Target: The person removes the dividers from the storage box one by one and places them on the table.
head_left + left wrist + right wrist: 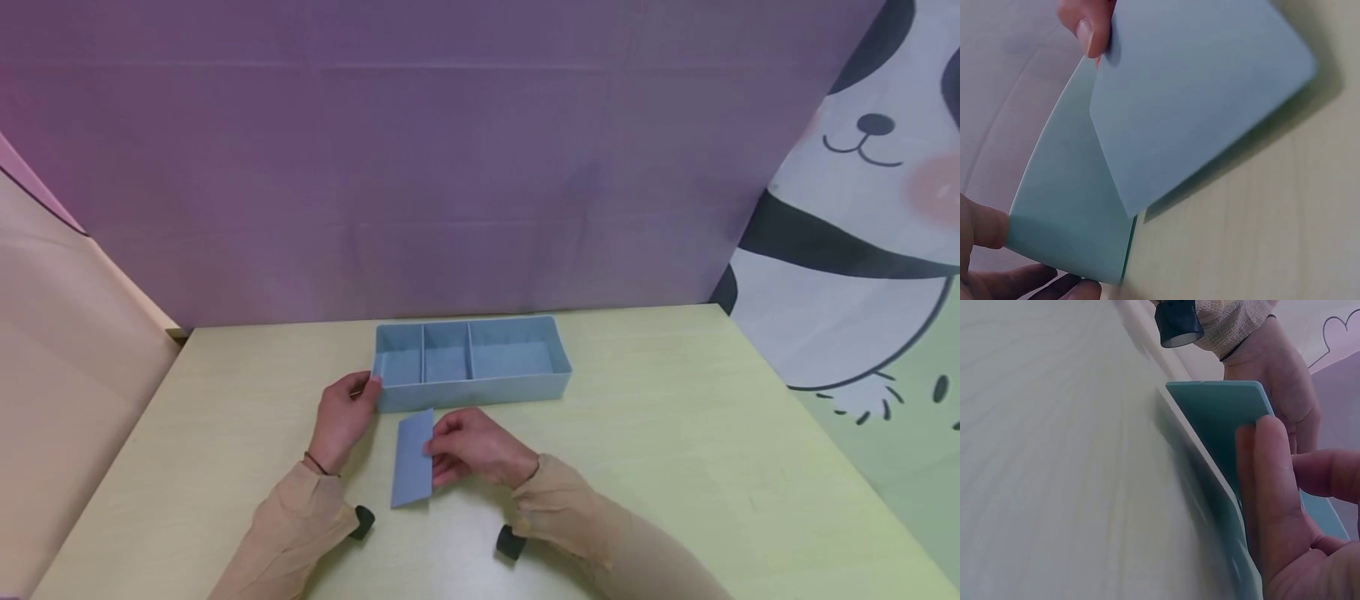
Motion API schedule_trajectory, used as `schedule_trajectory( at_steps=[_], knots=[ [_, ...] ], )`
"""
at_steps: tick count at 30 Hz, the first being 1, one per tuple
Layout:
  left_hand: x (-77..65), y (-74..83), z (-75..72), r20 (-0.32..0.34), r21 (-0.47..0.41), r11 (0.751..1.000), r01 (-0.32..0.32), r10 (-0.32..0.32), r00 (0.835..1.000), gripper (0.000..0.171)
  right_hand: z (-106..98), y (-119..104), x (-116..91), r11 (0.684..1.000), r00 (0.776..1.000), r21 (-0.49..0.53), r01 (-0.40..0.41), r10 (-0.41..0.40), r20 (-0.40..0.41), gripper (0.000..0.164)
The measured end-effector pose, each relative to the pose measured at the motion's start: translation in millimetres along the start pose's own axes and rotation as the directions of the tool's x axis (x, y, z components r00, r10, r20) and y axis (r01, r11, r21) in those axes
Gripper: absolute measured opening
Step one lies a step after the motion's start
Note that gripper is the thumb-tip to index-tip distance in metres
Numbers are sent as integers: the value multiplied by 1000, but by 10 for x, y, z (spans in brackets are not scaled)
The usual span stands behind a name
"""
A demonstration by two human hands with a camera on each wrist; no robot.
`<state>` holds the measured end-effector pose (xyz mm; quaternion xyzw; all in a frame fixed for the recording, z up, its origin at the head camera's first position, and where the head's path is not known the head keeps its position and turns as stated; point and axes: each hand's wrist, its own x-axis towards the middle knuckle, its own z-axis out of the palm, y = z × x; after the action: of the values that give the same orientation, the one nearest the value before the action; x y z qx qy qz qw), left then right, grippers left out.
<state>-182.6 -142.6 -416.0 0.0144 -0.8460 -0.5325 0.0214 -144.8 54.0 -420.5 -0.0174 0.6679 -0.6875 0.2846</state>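
A blue-grey organizer box with three compartments stands on the table. My left hand grips its front left corner; in the left wrist view the thumb lies on one side of the end wall and the fingers on the other. My right hand pinches a thin, flat blue divider panel by its right edge, just in front of the box. The panel is tilted. Close up in the right wrist view, fingers of the right hand lie along the panel.
The pale wooden table spreads around the box. A purple cloth backdrop hangs behind the table's far edge, and a panda-print cloth hangs at the right. Black straps sit at the wrists.
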Motion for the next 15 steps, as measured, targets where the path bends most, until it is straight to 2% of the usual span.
schedule_trajectory(
  at_steps=[15],
  knots=[
    [1,3,4,-11,4,1000,-1,1,1000,40,7,40,23,1000,1000,0,-6,6,-12,14]
  ],
)
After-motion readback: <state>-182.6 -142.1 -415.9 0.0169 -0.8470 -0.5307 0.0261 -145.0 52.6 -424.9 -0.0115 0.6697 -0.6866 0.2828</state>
